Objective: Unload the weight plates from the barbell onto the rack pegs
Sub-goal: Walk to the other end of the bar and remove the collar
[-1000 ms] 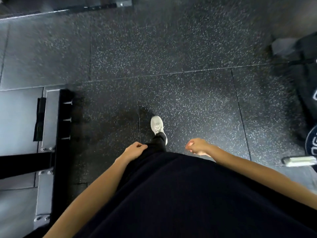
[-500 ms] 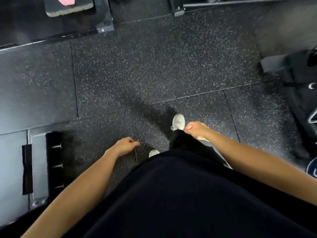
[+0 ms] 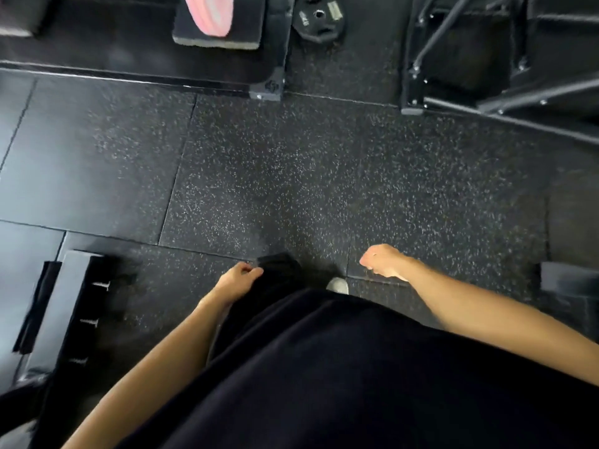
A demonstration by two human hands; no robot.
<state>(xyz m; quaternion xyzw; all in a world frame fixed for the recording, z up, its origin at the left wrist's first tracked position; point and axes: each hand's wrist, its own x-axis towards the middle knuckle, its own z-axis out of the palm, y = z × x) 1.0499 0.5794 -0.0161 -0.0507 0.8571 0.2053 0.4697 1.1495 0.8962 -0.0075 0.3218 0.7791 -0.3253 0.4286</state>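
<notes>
A small black weight plate (image 3: 319, 18) lies flat on the speckled rubber floor (image 3: 291, 176), far ahead of the person, just right of a pad (image 3: 223, 34) bearing a pink cloth (image 3: 210, 14). Both the left hand (image 3: 238, 280) and right hand (image 3: 384, 262) hang loosely curled, each grip holding nothing, well short of the plate.

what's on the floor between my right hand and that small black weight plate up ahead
Head view: only bare speckled black rubber floor separates the right hand from the small black weight plate.

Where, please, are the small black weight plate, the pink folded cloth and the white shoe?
small black weight plate (image 3: 319, 19), head view, on its face near the hub.
pink folded cloth (image 3: 210, 12), head view, mid-fold.
white shoe (image 3: 338, 284), head view, on its toe.
</notes>
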